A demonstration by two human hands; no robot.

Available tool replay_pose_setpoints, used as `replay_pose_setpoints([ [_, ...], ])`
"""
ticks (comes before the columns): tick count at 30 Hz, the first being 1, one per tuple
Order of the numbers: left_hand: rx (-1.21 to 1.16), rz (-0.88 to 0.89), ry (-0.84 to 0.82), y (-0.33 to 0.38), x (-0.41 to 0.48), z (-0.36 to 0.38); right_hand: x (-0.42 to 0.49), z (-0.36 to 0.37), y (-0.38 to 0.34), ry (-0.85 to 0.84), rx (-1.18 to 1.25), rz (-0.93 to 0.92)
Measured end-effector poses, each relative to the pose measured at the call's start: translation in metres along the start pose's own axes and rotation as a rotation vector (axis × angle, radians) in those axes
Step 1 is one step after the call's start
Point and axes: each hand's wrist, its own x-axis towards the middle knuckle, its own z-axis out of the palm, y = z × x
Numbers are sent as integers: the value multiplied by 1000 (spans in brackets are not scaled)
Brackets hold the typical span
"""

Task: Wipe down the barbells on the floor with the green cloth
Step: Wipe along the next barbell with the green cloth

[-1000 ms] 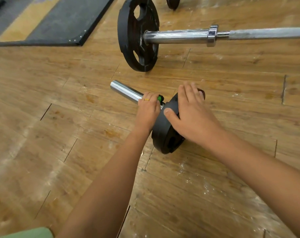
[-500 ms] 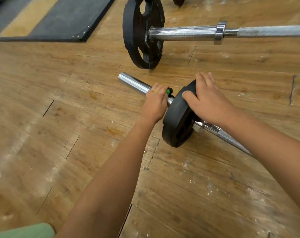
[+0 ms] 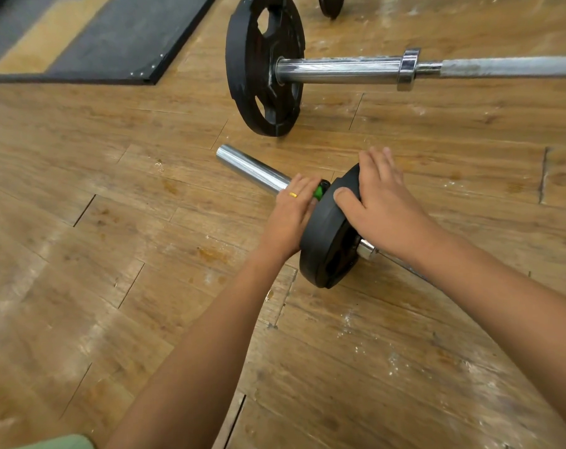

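Note:
The near barbell lies on the wooden floor, its chrome sleeve (image 3: pixel 252 170) pointing up-left. A small black plate (image 3: pixel 320 247) stands on that sleeve. My left hand (image 3: pixel 291 215) grips the sleeve just left of the plate, its fingers curled round a green and black collar (image 3: pixel 320 191). My right hand (image 3: pixel 382 202) holds the plate's top rim, thumb on the near face and fingers over the far side. The bar's shaft (image 3: pixel 367 251) shows behind the plate under my right forearm. A pale green piece of fabric (image 3: pixel 61 443) peeks in at the bottom edge; neither hand touches it.
A second barbell (image 3: pixel 340 70) lies across the top with a large black plate (image 3: pixel 259 69) on its left end. A dark rubber mat (image 3: pixel 113 37) covers the floor at top left. Another small plate (image 3: pixel 331 4) stands at the top edge.
Both hands keep their hold. The plate now stands less hidden by my right hand, and the bar's shoulder and shaft behind it have come into view.

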Motion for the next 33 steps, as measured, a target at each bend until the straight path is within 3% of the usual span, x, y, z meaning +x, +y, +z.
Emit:
replay_pose_setpoints([
  [3, 109, -67, 13, -2, 16, -5, -8, 12, -6, 46, -32, -33],
  [6, 223, 47, -74, -6, 19, -10, -15, 19, -8, 73, -46, -72],
  [9, 70, 136, -210, -13, -9, -15, -24, 25, -12, 100, -67, -109],
  [13, 86, 85, -86, -14, -16, -15, -37, 36, -20, 117, -109, -144],
  [15, 107, -31, -46, -13, 0, -22, -41, 38, -22, 117, -133, -157],
  [30, 105, -63, -169, -5, -34, -38, -80, 54, -34, 125, -216, -270],
  [33, 127, -106, -140, -5, -43, -38, -68, 43, -25, 174, -86, -128],
])
